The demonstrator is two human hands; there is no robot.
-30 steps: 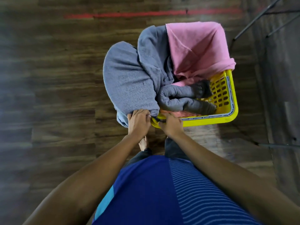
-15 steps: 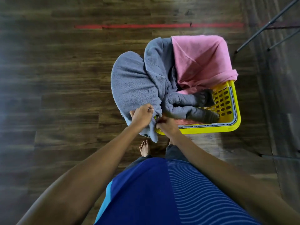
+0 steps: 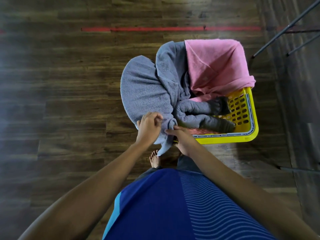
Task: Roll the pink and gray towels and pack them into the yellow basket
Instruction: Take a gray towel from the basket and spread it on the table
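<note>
Early yet: yellow basket [image 3: 225, 140] holds big gray towel [image 3: 143, 87] spilling over its left rim & pink towel [image 3: 216, 64] over the far corner, both unrolled; gray roll [image 3: 195, 113] inside, prob. done. Your left hand [image 3: 149, 129] grips the gray corner; right hand [image 3: 183, 141] touches it, pinch unclear. Off right, metal legs [image 3: 285, 28] stand well apart.

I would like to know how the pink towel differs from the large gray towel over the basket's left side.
The pink towel drapes over the yellow basket's far right corner; the large gray towel spills over its left side. No hand is on the pink towel; the left hand grips the large gray towel's near end, the right hand touching it. Both lie unrolled.
</note>
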